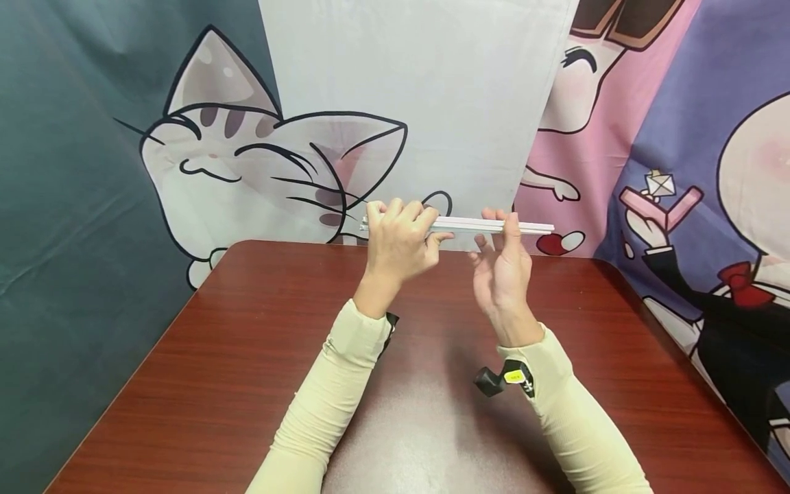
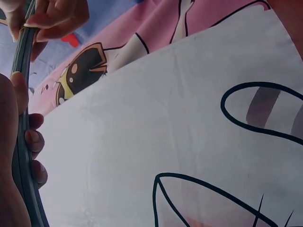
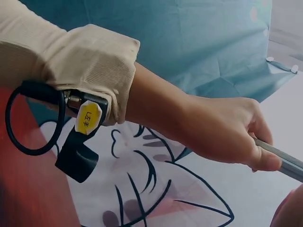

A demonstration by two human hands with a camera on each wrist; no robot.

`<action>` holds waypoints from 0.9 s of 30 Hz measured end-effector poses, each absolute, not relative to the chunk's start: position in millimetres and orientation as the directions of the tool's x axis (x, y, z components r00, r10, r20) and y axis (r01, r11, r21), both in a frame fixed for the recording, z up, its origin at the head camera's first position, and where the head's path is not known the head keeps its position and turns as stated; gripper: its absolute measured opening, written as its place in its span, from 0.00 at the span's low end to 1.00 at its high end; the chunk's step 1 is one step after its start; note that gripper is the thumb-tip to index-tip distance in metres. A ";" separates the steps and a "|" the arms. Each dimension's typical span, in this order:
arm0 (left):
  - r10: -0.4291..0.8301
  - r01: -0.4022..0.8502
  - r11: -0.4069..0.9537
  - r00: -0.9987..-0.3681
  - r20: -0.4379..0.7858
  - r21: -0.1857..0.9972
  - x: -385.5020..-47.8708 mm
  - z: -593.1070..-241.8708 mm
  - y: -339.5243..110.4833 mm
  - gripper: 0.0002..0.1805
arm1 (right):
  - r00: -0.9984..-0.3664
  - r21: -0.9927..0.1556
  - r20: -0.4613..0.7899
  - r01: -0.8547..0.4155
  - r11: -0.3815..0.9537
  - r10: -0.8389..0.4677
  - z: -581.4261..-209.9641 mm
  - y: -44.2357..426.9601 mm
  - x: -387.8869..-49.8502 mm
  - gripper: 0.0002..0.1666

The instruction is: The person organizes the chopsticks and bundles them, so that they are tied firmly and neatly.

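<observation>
A long, slim, whitish bar (image 1: 467, 224) with lengthwise grooves is held level above the far edge of the table; its exact kind is unclear. My left hand (image 1: 401, 237) grips its left end from above, fingers curled over it. Toward the other end, my right hand (image 1: 506, 274) pinches the bar from below, palm turned up, with a short tip sticking out past it. In the left wrist view the bar (image 2: 23, 161) looks grey, with left fingertips (image 2: 35, 142) wrapped round it. The right wrist view shows the left hand (image 3: 222, 127) holding the bar (image 3: 291, 166).
Below the hands lies a reddish-brown wooden table (image 1: 247, 329). Cloth hangings with a cartoon cat (image 1: 247, 158) and cartoon figures stand behind and beside it. Black camera mounts, one with a yellow label (image 1: 514, 377), are strapped to both wrists over cream sleeves.
</observation>
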State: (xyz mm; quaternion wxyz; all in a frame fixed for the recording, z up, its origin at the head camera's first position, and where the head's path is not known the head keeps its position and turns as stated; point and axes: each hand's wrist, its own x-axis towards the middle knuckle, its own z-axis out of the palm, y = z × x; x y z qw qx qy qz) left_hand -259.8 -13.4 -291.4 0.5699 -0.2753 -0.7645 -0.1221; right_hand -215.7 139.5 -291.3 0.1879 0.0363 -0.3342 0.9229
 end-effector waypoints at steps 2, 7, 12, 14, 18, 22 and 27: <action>0.282 0.555 0.822 -0.198 0.939 -0.130 -260.5 -291.6 -13.8 0.19 | -0.927 -0.598 0.185 -0.370 -0.711 0.327 -292.0 134.5 -216.9 0.12; 0.277 0.543 0.829 -0.190 0.942 -0.134 -261.1 -290.3 -14.8 0.19 | -0.929 -0.603 0.174 -0.362 -0.710 0.326 -292.4 125.4 -220.1 0.10; 0.283 0.534 0.834 -0.199 0.938 -0.138 -262.1 -290.4 -15.6 0.19 | -0.950 -0.630 0.137 -0.303 -0.715 0.281 -293.5 125.8 -220.5 0.09; 0.285 0.531 0.836 -0.204 0.936 -0.139 -262.7 -291.6 -16.9 0.19 | -0.959 -0.641 0.131 -0.275 -0.716 0.251 -293.7 129.5 -219.7 0.11; 0.274 0.528 0.840 -0.214 0.938 -0.125 -263.7 -294.3 -19.1 0.18 | -0.955 -0.638 0.155 -0.293 -0.712 0.253 -295.3 141.2 -218.1 0.13; 0.268 0.524 0.843 -0.216 0.939 -0.120 -263.3 -292.7 -18.5 0.18 | -0.939 -0.629 0.168 -0.337 -0.701 0.300 -294.6 145.8 -217.2 0.12; 0.276 0.519 0.846 -0.223 0.935 -0.126 -261.0 -291.8 -14.8 0.18 | -0.954 -0.660 0.132 -0.288 -0.694 0.271 -293.5 142.8 -215.2 0.10</action>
